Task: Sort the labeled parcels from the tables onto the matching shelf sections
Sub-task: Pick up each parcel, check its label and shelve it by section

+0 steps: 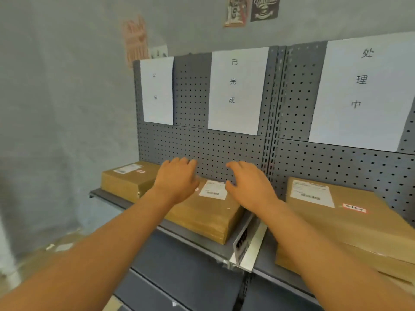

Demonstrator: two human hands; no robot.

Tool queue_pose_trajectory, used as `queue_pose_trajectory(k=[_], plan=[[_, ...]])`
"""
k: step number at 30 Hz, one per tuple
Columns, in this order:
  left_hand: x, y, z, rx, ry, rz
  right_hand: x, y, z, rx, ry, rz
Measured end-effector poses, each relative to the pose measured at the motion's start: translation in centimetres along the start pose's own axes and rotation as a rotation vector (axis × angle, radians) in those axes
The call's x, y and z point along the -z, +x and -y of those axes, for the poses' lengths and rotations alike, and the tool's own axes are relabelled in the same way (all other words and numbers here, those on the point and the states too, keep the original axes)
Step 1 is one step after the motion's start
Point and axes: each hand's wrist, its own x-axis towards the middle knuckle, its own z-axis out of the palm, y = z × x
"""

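A brown cardboard parcel (208, 215) with a white shipping label lies on the grey shelf (193, 240), below the middle paper sign (238, 90). My left hand (176, 180) hovers over its far left corner, fingers loosely bent, holding nothing. My right hand (249, 185) is over its far right edge, fingers spread and relaxed, also holding nothing. A second parcel (128, 179) sits further left under the left sign (157, 90). A larger parcel (350, 218) with a red sticker lies in the right section under the right sign (363, 93).
A grey pegboard (202, 144) backs the shelf. A metal divider (249, 245) separates the middle and right sections. A lower shelf (179, 281) shows beneath. Cardboard lies on the floor at the lower left (45, 254). The grey wall carries posters above.
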Motion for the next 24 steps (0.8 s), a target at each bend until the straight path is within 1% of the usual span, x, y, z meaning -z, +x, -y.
queue_pose_trajectory(k=[6, 13, 16, 19, 24], plan=[[1.3, -5.3, 14.2, 0.078, 0.147, 0.037, -4.8, 4.3, 12.8, 0.097, 0.036, 0.006], [2.3, -13.8, 30.6, 0.266, 0.215, 0.105, -11.2, 9.0, 29.5, 0.248, 0.127, 0.062], [3.2, -17.0, 36.7, 0.359, 0.249, 0.116, -13.6, 11.1, 36.3, 0.320, 0.189, 0.099], [3.9, -19.6, 42.4, 0.455, 0.291, 0.124, -15.9, 13.3, 42.5, 0.412, 0.192, 0.102], [3.1, -23.0, 51.1, 0.595, 0.344, 0.173, -20.2, 17.1, 51.7, 0.525, 0.226, 0.125]])
